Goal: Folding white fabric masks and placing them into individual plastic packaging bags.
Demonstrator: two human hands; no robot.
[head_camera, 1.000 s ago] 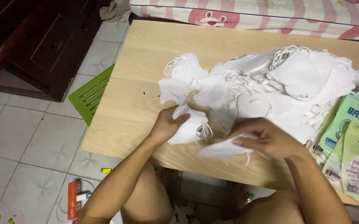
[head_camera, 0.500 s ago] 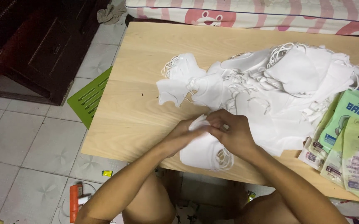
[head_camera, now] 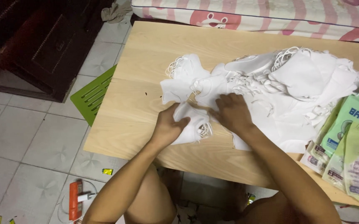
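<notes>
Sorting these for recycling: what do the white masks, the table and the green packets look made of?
White masks: soft matte fabric, probably non-woven, creasing limply, with thin ear loops. Table: pale wood or wood-look laminate, smooth with visible grain. Green packets: glossy plastic film, apparently, catching light.

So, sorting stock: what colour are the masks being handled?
White masks, clearest in the head view.

table [head_camera: 146, 66] left of mask pile [head_camera: 295, 83]: bare, passable | right of pile: packets [head_camera: 354, 145] block | behind pile: mattress [head_camera: 250, 16]
</notes>
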